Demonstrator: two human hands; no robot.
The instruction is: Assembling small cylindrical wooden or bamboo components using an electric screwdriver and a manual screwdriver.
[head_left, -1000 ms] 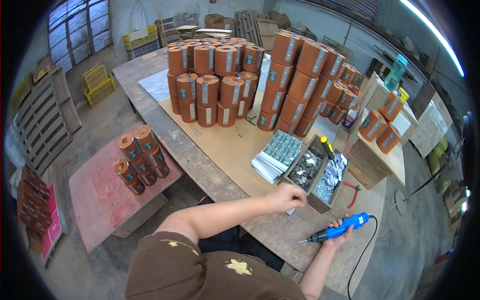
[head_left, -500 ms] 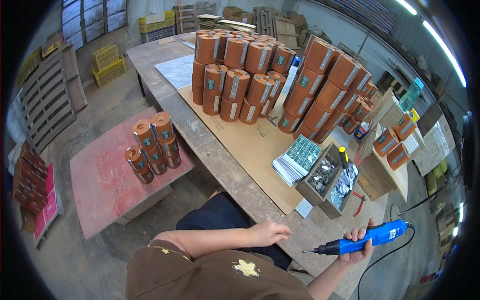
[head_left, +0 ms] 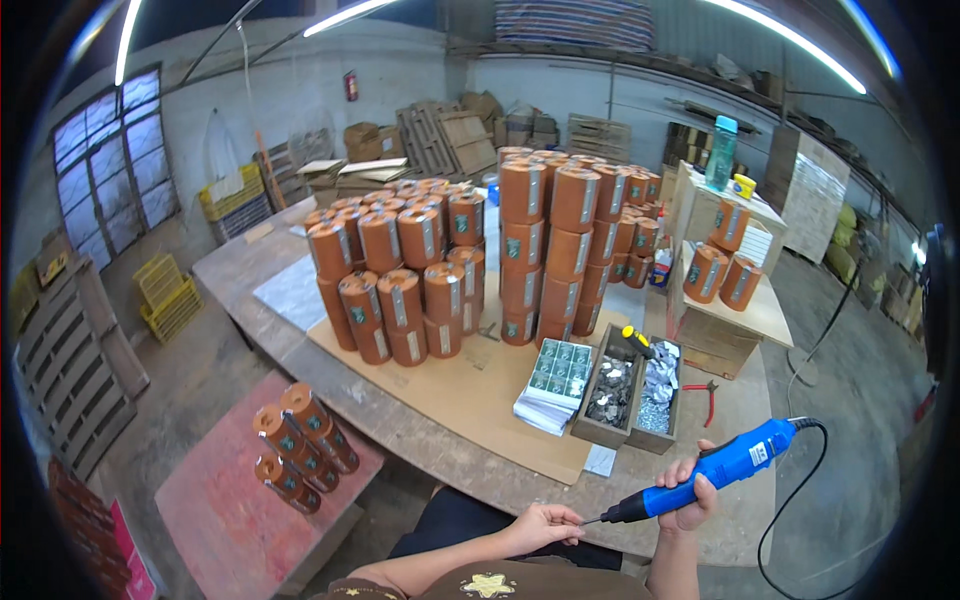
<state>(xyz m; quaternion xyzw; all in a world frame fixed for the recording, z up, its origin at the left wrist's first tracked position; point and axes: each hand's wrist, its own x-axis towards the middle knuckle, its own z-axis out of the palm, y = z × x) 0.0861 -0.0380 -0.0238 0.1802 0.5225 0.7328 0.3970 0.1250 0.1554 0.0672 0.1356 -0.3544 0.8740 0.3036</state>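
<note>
Screwdriver [head_left: 742, 459], blue and powered, is sitting in your right hand [head_left: 684, 515], above the near edge of the table [head_left: 400, 430]. Your right fingers and thumb are wrapping round its body, gripping it firmly. It is tilting, with its rear end up to the right and its bit [head_left: 596, 519] pointing down to the left. Its cord [head_left: 806, 530] is leaving the rear end and looping down on the right.

Your left hand [head_left: 535, 530] is reaching the bit's tip, with thumb and fingers bunching near one another there. I cannot tell whether they are pinching the tip or a small part.

Beyond your hands, a wooden tray [head_left: 603, 433] is standing on the table. Its left compartment is holding dark metal pieces [head_left: 612, 390]; its right one is holding silvery pieces [head_left: 655, 416] and a crumpled wrapper [head_left: 661, 375]. A yellow-handled tool [head_left: 637, 341] is resting at the tray's far end. Red-handled pliers [head_left: 711, 402] are lying to the tray's right. Printed cards [head_left: 558, 375] are lying stacked to its left, on cardboard [head_left: 480, 420]. Brown cylinders [head_left: 403, 310] are standing in stacks farther back. More cylinders [head_left: 318, 440] are occupying a red side table [head_left: 230, 500] on your left.
</note>
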